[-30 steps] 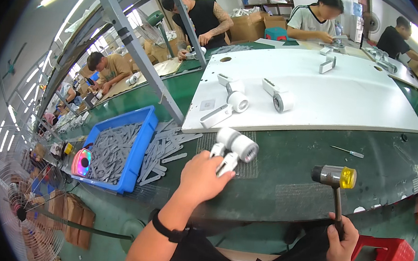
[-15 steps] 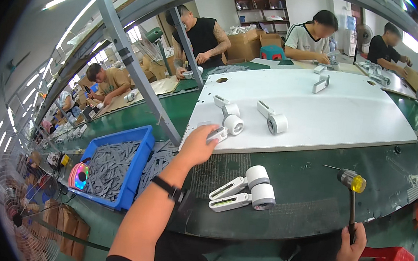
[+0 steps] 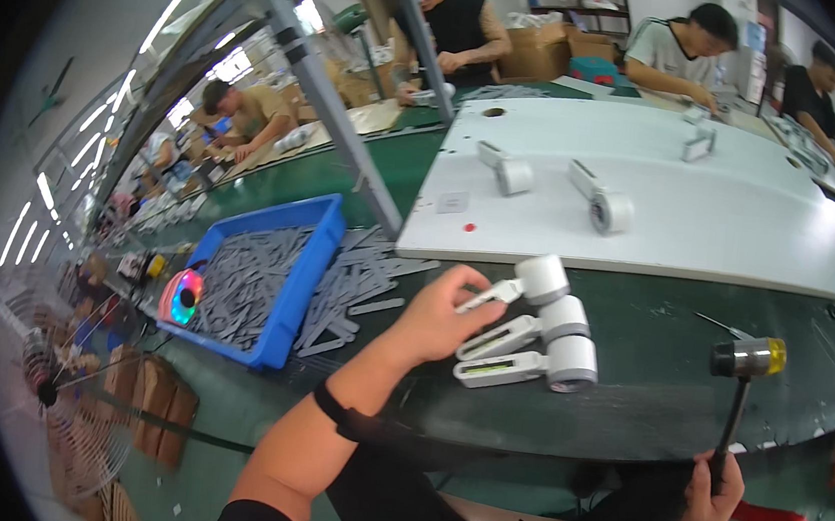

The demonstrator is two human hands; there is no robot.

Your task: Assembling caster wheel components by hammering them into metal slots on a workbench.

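Note:
My left hand [image 3: 444, 315] grips the flat handle of a white handheld fan [image 3: 542, 279], whose drum-shaped head points away to the right. Side by side with it on the dark green bench lie two similar fans [image 3: 500, 339] [image 3: 502, 369], their heads lined up close against its head. Their handles have a slot along the top. At the lower right, my right hand [image 3: 713, 498] is closed around the dark handle of a two-faced mallet [image 3: 748, 359]. One mallet face is black and the other yellow, and the head is raised over the bench's right side.
Beyond the bench front lies a white board [image 3: 701, 243] carrying more fans [image 3: 605, 210]. A blue bin [image 3: 307, 280] of grey strips stands left, with loose strips [image 3: 364, 273] beside it. A grey post [image 3: 338, 92] rises behind. A thin metal rod [image 3: 718, 323] lies near the mallet. Several co-workers sit beyond.
My left hand has brought a fan from the board's near left edge to the bench, beside the other two. The mallet is still in my right hand. The view has shifted.

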